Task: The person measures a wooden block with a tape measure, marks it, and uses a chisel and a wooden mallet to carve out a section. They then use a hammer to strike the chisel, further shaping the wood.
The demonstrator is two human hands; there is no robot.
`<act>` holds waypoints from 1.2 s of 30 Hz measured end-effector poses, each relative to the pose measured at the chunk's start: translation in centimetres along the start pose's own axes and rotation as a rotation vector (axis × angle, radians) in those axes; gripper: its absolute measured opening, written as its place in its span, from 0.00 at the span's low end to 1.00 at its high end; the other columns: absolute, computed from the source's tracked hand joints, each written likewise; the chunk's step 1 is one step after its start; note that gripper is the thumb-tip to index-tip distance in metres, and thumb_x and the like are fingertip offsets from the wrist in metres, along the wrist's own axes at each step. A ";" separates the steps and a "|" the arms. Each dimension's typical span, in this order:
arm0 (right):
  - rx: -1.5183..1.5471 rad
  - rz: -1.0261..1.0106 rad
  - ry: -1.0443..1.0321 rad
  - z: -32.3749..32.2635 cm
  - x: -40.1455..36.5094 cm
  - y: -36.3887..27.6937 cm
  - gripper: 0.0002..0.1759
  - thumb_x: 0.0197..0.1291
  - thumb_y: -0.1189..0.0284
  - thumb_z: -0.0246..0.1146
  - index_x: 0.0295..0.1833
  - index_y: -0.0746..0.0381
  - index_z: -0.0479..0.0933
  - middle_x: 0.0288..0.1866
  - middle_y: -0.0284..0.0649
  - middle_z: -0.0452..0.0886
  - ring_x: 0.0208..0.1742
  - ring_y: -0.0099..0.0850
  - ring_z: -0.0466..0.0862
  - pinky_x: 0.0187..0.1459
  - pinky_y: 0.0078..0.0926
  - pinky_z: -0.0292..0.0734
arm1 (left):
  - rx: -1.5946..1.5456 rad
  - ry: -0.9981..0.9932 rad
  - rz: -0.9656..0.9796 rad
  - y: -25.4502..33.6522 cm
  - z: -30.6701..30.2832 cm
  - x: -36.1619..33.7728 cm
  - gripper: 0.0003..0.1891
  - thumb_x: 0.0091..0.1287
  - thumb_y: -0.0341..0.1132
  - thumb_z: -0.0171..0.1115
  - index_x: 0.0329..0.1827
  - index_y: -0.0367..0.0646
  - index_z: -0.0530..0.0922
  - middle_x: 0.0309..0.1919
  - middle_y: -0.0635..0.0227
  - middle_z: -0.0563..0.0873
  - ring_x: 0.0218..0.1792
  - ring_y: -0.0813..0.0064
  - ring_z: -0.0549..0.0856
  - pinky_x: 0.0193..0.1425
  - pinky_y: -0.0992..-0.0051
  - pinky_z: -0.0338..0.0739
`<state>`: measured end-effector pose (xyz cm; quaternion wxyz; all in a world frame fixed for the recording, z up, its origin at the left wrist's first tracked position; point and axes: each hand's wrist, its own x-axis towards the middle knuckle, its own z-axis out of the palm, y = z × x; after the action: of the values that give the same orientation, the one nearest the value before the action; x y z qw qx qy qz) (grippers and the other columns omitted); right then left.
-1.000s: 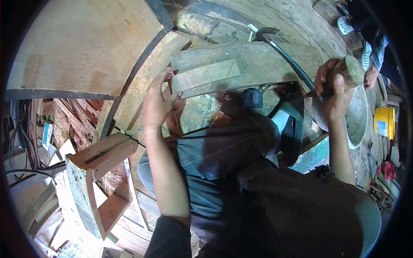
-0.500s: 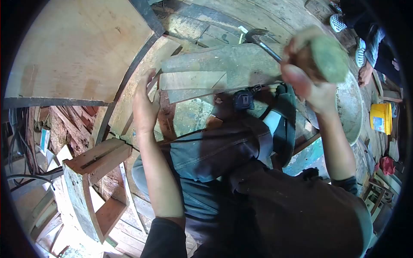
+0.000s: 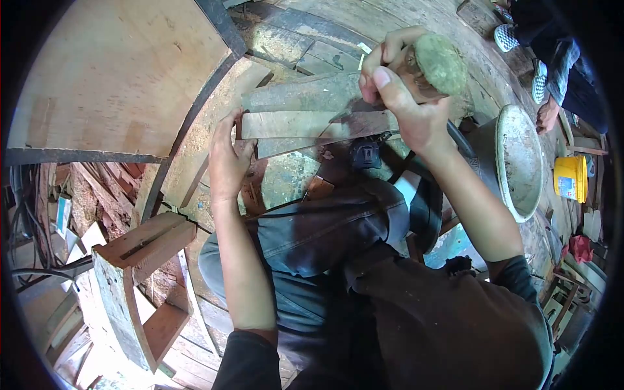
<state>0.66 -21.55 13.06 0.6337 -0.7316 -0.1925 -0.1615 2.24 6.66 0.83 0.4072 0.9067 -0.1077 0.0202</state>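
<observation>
My left hand (image 3: 227,162) grips the left end of a pale wooden strip (image 3: 286,123), fingers over the end and thumb on the near side. The strip lies on a wider grey-brown board (image 3: 299,94) in front of my knees. Raised above the strip's right end, my right hand (image 3: 409,97) is wrapped round a chunky brown block with a rough, pale green rounded end (image 3: 442,65). What lies behind that hand is hidden. A small dark blue device (image 3: 366,153), perhaps a tape measure, rests just on the near side of the strip.
A dirty white tub (image 3: 520,162) lies tilted at the right, with a yellow bucket (image 3: 571,179) beyond. A plywood panel (image 3: 117,78) stands at upper left, above a wooden frame (image 3: 123,312) and scraps. Another person's shoe (image 3: 539,81) shows at upper right.
My right hand has moved left with the block, over the strip, covering the dark hooked tool seen before. My left hand has shifted slightly right and closed on the strip's end.
</observation>
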 end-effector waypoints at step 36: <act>-0.829 -0.046 -0.308 -3.9 -2.0 1.8 0.35 0.52 0.60 0.76 0.61 0.67 0.73 0.58 0.52 0.77 0.63 0.49 0.75 0.66 0.42 0.69 | -0.453 0.312 0.749 17.9 1.5 6.8 0.31 0.47 0.36 0.75 0.57 0.35 0.81 0.45 0.57 0.88 0.48 0.71 0.87 0.57 0.72 0.79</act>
<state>-0.22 -25.79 11.12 0.2468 -0.9350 -0.2200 -0.1282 5.06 -7.20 13.84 0.5710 0.6797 -0.3670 0.2782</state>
